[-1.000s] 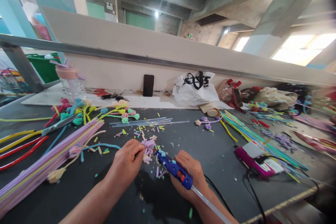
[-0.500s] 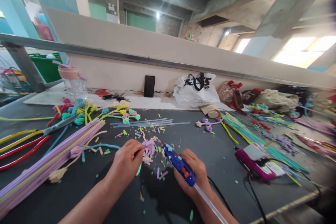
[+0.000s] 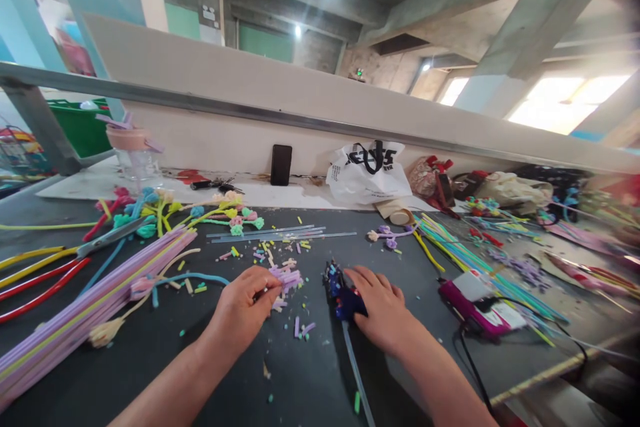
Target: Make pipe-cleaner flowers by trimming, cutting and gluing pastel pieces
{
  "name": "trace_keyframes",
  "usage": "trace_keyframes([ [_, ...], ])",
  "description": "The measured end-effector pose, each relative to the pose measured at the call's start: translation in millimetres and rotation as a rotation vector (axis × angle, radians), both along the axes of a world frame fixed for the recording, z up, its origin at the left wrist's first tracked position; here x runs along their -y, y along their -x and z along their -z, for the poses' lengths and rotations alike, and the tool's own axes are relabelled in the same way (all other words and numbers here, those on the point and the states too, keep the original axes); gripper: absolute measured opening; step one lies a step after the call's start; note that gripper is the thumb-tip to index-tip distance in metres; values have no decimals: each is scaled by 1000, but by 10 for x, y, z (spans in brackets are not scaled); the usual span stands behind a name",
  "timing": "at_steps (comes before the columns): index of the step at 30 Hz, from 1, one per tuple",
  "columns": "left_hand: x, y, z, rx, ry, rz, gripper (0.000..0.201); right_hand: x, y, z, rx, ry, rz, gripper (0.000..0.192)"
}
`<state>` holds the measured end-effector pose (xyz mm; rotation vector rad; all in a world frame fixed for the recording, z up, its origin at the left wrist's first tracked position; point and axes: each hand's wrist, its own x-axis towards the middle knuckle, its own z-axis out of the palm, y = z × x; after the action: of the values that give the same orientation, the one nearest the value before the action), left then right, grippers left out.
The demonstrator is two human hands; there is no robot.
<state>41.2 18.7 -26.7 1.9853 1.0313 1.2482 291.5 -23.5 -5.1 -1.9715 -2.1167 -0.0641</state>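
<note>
My left hand (image 3: 249, 301) is closed in a pinch at the edge of a small heap of cut lilac pipe-cleaner pieces (image 3: 289, 278). Whatever sits between its fingertips is hidden. To the right, a blue glue gun (image 3: 344, 300) lies on the dark table, its nozzle pointing away from me and a long clear glue stick (image 3: 356, 373) trailing from its back end. Over the gun's right side rests my right hand (image 3: 383, 303), fingers stretched out and loose rather than wrapped around it. Tiny coloured clippings surround the heap.
Long lilac pipe cleaners (image 3: 100, 307) lie at left beside red and yellow handled cutters (image 3: 45, 273). Clear glue sticks (image 3: 285, 235) lie behind the heap. A magenta device (image 3: 475, 307) with a black cable sits at right. A phone (image 3: 281, 165) and white bag (image 3: 367, 173) stand at the back.
My right hand has put the glue gun down on the table and loosened its grip, turning palm down. My left hand has shifted slightly right, closer against the lilac pieces.
</note>
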Motion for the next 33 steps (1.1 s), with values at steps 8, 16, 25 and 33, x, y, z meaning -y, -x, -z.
trace_keyframes([
  [8,22,-19,-5,7,-6,-6,14,-3,650,-177,-242,-408,-398,44],
  [16,31,3,-23,-64,-120,-39,13,-53,665,-42,-259,-419,-428,50],
  [25,23,6,-43,-116,-129,-2,16,-72,672,-15,-235,-378,-429,48],
  [33,23,15,-10,-147,-116,9,17,-31,711,7,-221,-377,-456,47],
])
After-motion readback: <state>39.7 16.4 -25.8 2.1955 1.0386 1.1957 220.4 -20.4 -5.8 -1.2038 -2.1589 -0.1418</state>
